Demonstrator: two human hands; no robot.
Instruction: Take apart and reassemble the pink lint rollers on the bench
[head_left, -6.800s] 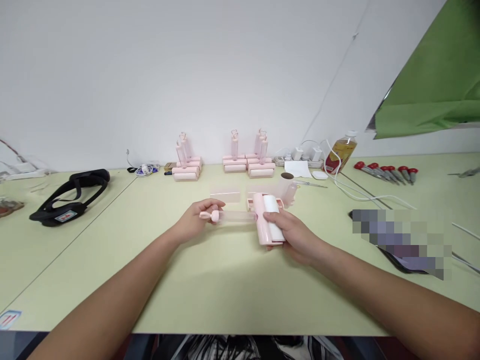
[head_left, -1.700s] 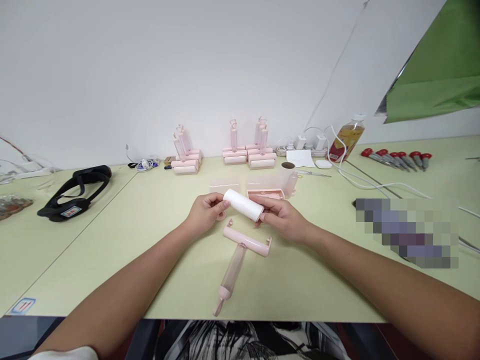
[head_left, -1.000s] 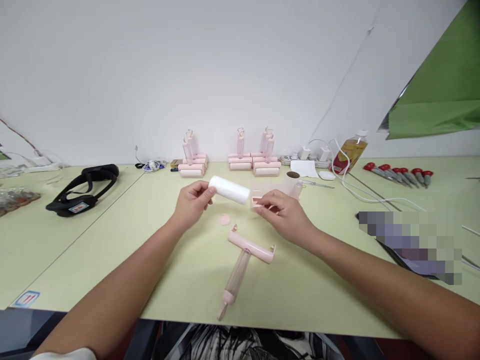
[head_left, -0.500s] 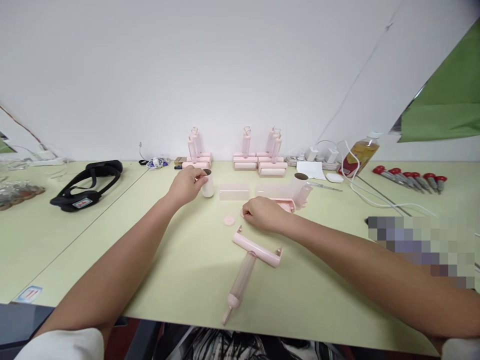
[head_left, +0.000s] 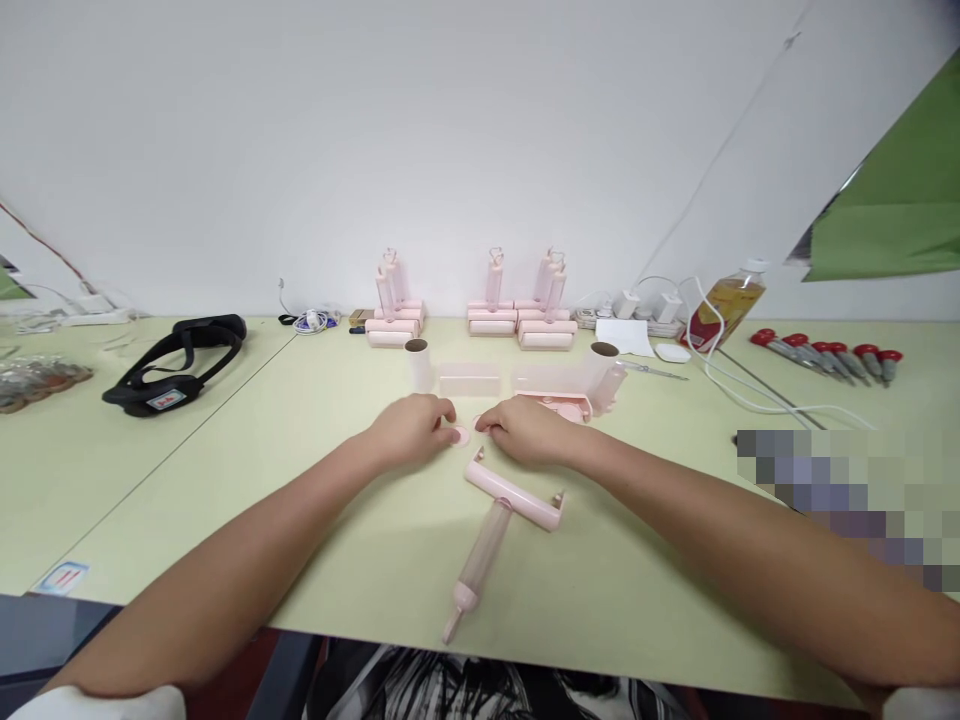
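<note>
My left hand [head_left: 414, 430] is at a round pink cap [head_left: 462, 437] lying on the table, its thumb at the cap's near edge and its index finger raised apart from the thumb. Close by, my right hand [head_left: 529, 428] pinches a second round pink cap [head_left: 478, 423], mostly covered by the fingers. In front of both hands lies a pink lint-roller handle [head_left: 484, 550] with an empty roller frame [head_left: 514, 495]. Behind them, a white paper roll [head_left: 418, 370] stands upright beside a clear pinkish cover [head_left: 469, 379]. Another roll [head_left: 602, 368] stands to the right.
Several assembled pink lint rollers [head_left: 547, 325] stand along the wall. A pink open cover [head_left: 570, 408] lies beyond my right hand. To the right are white cables [head_left: 720, 370], a drink bottle [head_left: 727, 305] and several red-topped items [head_left: 832, 355]. A black head strap [head_left: 176, 365] lies left.
My left hand has let go of the white paper roll, which stays upright, and has come right and nearer to the cap on the table. My right hand keeps its cap, almost unmoved.
</note>
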